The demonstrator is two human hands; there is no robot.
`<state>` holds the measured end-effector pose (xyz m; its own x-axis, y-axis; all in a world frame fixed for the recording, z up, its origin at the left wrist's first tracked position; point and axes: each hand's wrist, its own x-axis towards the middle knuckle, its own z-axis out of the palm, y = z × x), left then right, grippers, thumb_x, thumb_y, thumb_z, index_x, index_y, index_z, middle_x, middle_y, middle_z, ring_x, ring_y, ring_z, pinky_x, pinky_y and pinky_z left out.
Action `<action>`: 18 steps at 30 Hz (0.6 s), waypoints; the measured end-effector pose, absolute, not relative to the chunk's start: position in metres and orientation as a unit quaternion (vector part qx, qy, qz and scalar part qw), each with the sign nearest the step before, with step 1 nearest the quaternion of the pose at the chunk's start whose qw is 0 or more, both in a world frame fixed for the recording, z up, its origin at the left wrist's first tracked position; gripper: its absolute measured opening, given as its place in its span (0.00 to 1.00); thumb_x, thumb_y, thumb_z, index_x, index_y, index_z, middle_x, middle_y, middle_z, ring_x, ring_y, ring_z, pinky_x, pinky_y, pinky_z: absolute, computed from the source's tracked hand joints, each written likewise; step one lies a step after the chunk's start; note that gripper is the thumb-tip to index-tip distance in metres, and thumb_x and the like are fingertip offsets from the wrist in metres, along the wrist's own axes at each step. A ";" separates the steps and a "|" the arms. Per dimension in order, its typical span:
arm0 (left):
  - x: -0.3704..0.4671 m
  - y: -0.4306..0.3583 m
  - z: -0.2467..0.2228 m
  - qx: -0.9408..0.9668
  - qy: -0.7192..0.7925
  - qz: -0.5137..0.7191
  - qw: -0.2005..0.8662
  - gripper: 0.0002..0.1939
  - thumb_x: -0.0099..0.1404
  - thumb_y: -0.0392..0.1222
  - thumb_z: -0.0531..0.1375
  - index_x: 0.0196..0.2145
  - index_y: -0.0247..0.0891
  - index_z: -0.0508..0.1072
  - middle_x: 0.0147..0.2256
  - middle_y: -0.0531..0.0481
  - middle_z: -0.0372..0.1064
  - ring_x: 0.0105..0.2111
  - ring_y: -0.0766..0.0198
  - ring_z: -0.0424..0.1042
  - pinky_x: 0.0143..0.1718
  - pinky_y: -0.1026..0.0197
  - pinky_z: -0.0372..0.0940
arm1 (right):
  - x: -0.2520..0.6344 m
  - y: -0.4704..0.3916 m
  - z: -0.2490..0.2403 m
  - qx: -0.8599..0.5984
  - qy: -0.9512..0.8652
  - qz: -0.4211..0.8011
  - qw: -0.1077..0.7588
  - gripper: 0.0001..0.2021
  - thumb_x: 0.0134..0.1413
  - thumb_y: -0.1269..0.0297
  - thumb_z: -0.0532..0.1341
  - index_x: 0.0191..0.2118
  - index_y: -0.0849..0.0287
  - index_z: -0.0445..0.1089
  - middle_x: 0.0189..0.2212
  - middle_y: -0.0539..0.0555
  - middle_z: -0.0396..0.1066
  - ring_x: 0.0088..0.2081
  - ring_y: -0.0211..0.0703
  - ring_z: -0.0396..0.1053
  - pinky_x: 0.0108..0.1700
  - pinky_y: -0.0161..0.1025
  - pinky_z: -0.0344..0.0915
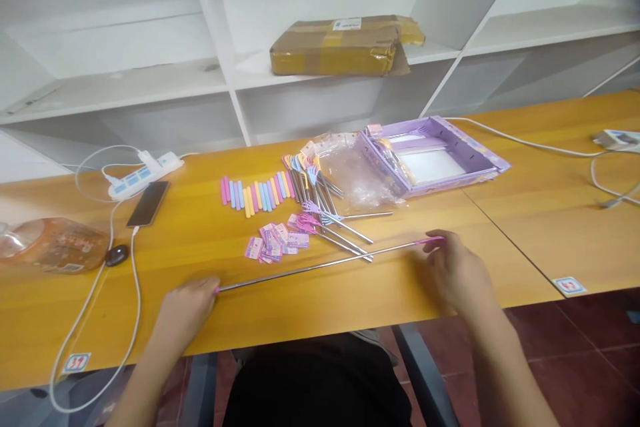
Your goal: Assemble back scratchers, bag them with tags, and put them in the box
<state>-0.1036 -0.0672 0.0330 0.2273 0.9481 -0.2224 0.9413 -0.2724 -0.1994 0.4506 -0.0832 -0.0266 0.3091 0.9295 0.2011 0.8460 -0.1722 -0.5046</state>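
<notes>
Table [280, 313] beneath; rod [295, 271] spans left grip [191, 303] to right grip [457, 270]

Extended metal rod [310, 268], pink-ended, between both hands [193, 300]

Pastels and silver before me on an orange-yellow desk [350, 293].
The rod [300, 271] I hold is shiny silver, pink at both ends; mid-frame, silver rods [346, 222] carry lilac, hot-pink, blue and yellow heads [313, 207]. Left of them I see a row of plain grips [251, 199] in mixed pink, blue, yellow and lilac, and, below, pink-and-purple printed cards [273, 241]. Right of centre, my tray box [467, 143] is lilac, its floor part white. Upper centre, a brown carton [330, 47] wears yellowish tape and a white label. At left, I see a white power strip [145, 177] with blue panels, a black phone [149, 203] and a translucent orange package [65, 247]; lower right, dark red floor tiles [575, 347].
</notes>
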 end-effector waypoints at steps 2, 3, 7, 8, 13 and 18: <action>-0.090 -0.065 0.032 -0.785 -0.597 0.168 -0.017 0.17 0.76 0.36 0.50 0.39 0.40 0.79 0.36 0.42 0.83 0.36 0.52 0.84 0.31 0.60 0.62 | 0.432 -0.075 -0.023 -0.747 -0.602 0.071 0.273 0.18 0.65 0.64 0.52 0.57 0.60 0.66 0.39 0.61 0.81 0.35 0.52 0.78 0.35 0.42 0.65; -0.084 -0.064 0.032 -0.784 -0.596 0.174 -0.025 0.17 0.77 0.35 0.50 0.40 0.40 0.78 0.36 0.41 0.83 0.36 0.51 0.84 0.32 0.59 0.63 | 0.422 -0.072 -0.021 -0.748 -0.602 0.063 0.272 0.18 0.66 0.64 0.51 0.58 0.61 0.66 0.39 0.62 0.81 0.35 0.53 0.78 0.35 0.42 0.65; -0.063 -0.063 0.036 -0.777 -0.605 0.175 -0.023 0.17 0.77 0.35 0.48 0.42 0.39 0.78 0.37 0.39 0.83 0.36 0.50 0.84 0.33 0.58 0.64 | 0.374 -0.066 -0.007 -0.752 -0.606 0.058 0.255 0.17 0.69 0.66 0.50 0.58 0.62 0.66 0.40 0.65 0.81 0.36 0.55 0.77 0.36 0.43 0.65; -0.056 -0.064 0.038 -0.779 -0.603 0.169 -0.022 0.17 0.77 0.34 0.48 0.42 0.38 0.78 0.37 0.39 0.83 0.36 0.49 0.84 0.33 0.58 0.64 | 0.358 -0.067 -0.005 -0.742 -0.619 0.068 0.248 0.16 0.69 0.67 0.50 0.58 0.61 0.66 0.40 0.64 0.81 0.35 0.54 0.77 0.36 0.43 0.65; -0.012 -0.065 0.048 -0.791 -0.598 0.129 -0.013 0.17 0.76 0.31 0.48 0.43 0.37 0.78 0.33 0.37 0.81 0.35 0.47 0.83 0.31 0.56 0.63 | 0.277 -0.074 0.000 -0.640 -0.734 0.084 0.212 0.19 0.67 0.78 0.48 0.58 0.63 0.66 0.40 0.64 0.79 0.35 0.51 0.76 0.37 0.41 0.68; 0.006 -0.064 0.051 -0.779 -0.619 0.099 -0.003 0.17 0.76 0.31 0.49 0.44 0.37 0.78 0.34 0.37 0.80 0.35 0.47 0.83 0.31 0.57 0.62 | 0.253 -0.070 0.013 -0.598 -0.769 0.012 0.225 0.22 0.66 0.81 0.48 0.61 0.65 0.65 0.43 0.66 0.77 0.39 0.53 0.77 0.42 0.43 0.73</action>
<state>0.0056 -0.0637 0.0511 0.2130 0.9641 -0.1586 0.9653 -0.2327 -0.1182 0.2526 -0.0702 0.0132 -0.1828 0.9259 0.3307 0.9147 0.2835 -0.2882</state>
